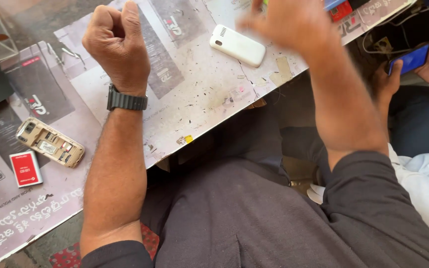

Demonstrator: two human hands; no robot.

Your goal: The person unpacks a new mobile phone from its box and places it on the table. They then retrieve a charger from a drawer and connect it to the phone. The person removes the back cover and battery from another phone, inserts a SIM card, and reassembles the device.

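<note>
Fingers of left hand (117,42) curl into an empty fist; blurred right hand (286,22) unreadable.

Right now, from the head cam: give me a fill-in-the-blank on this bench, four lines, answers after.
1. The left hand is closed in a ____ above the table.
2. A dark ____ is strapped round the left wrist.
3. The opened phone with its back cover off lies next to a small ____ battery.
4. The white phone lies between the left hand and the blurred ____ hand.

Missing words: fist; watch; red; right
</note>
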